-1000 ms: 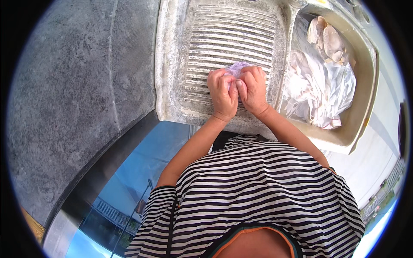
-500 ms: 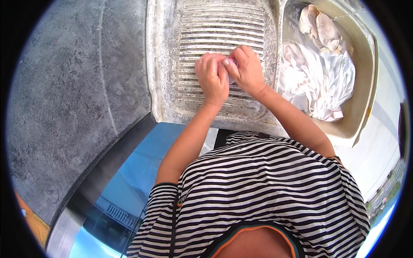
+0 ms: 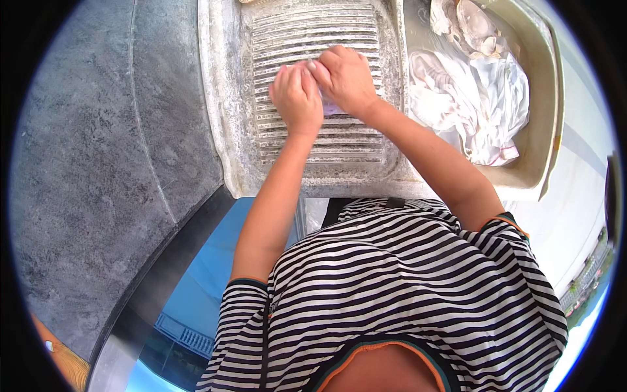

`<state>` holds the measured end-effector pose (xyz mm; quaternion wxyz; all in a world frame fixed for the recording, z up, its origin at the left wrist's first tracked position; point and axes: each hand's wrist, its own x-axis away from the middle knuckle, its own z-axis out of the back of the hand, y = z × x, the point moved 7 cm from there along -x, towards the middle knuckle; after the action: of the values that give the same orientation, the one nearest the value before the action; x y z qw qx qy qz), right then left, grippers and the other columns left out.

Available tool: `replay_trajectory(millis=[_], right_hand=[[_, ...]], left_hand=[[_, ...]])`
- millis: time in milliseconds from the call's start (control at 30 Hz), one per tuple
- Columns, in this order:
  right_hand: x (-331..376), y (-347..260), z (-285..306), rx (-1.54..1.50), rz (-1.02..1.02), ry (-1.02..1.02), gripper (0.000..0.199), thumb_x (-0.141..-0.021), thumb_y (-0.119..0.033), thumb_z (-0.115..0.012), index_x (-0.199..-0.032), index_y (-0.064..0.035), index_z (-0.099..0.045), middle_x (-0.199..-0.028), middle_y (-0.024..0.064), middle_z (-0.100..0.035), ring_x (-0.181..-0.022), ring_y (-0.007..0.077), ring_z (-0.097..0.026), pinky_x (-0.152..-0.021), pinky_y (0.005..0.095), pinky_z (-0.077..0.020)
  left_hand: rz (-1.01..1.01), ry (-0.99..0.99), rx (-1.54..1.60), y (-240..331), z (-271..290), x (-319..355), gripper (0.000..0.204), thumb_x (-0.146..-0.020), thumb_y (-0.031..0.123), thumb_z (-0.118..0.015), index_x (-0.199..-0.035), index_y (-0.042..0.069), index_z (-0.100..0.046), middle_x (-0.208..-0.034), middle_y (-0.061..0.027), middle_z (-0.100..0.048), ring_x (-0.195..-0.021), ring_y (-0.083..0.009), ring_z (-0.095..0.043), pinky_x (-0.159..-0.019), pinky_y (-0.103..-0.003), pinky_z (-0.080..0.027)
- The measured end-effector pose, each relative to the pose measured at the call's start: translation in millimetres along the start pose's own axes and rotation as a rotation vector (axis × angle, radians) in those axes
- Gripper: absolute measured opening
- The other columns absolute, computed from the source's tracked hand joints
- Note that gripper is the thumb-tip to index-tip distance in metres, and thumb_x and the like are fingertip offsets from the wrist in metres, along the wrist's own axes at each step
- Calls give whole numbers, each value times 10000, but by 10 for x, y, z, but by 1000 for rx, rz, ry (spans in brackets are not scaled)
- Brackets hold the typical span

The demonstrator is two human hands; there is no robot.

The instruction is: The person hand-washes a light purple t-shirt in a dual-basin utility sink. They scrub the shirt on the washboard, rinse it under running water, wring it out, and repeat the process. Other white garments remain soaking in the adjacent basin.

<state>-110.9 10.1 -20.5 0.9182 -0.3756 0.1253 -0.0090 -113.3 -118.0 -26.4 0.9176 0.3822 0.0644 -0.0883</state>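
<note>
Close together over the ribbed washboard (image 3: 281, 140) of a worn, pale sink, both my hands are closed. My left hand (image 3: 297, 99) has its fingers curled in, its fingertips meeting the right hand. My right hand (image 3: 349, 80) is bent over from the other side, thumb toward the left hand. Between and just below them shows a bit of small pale purple cloth (image 3: 333, 110), bunched in their grip. Most of that cloth is hidden by the fingers.
Right of the washboard is a basin (image 3: 547, 111) with water, white wet clothes (image 3: 486, 108) and beige garments (image 3: 467, 29). A dark grey stone slab (image 3: 78, 130) lies at the left. Broom-like yellow bristles (image 3: 68, 366) show at lower left.
My hands have shifted slightly farther up the ribs, still together. More of the pale purple cloth shows beneath them. The whole view has shifted, so the sink appears farther left and higher.
</note>
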Motion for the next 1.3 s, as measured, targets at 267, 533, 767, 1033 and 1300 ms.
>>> replay_trajectory(millis=[267, 533, 767, 1033, 1300], right_hand=[[-538, 47, -242, 83, 115, 81, 308, -894, -314, -613, -703, -79, -671, -776, 121, -636, -782, 308, -605, -729, 439, -457], [-133, 28, -30, 85, 28, 153, 342, -878, -432, -644, -754, -119, -707, -815, 112, -648, -848, 292, -614, -822, 446, -432], [-534, -28, -231, 61, 71, 56, 231, -913, -250, -610, -755, -85, -642, -779, 115, -627, -742, 299, -594, -701, 424, -464], [-325, -163, 1, 143, 123, 199, 202, -898, -286, -636, -852, -91, -659, -1041, 99, -652, -1022, 301, -550, -920, 473, -396], [584, -272, 125, -265, 9, 88, 128, -840, -195, -587, -774, -90, -557, -857, 105, -557, -824, 312, -509, -789, 457, -385]], left_hand=[[-170, 37, -104, -77, -102, -654, 226, -959, 161, -514, -832, 5, -617, -869, -148, -622, -882, -340, -578, -876, -449, -431], [-103, 76, -73, 22, 37, -195, 241, -995, 219, -519, -966, 29, -665, -1011, -125, -651, -969, -334, -596, -866, -457, -450], [-39, -14, -103, -172, -93, -681, 247, -963, 199, -503, -847, 19, -626, -881, -126, -643, -935, -333, -570, -888, -477, -415], [-131, 93, -112, -68, 68, -450, 217, -952, 239, -542, -863, 74, -651, -1033, -94, -640, -1043, -278, -530, -959, -468, -362], [-110, 72, 259, 258, 197, 399, 218, -921, 191, -493, -763, 47, -541, -856, -116, -563, -888, -296, -505, -853, -427, -377]])
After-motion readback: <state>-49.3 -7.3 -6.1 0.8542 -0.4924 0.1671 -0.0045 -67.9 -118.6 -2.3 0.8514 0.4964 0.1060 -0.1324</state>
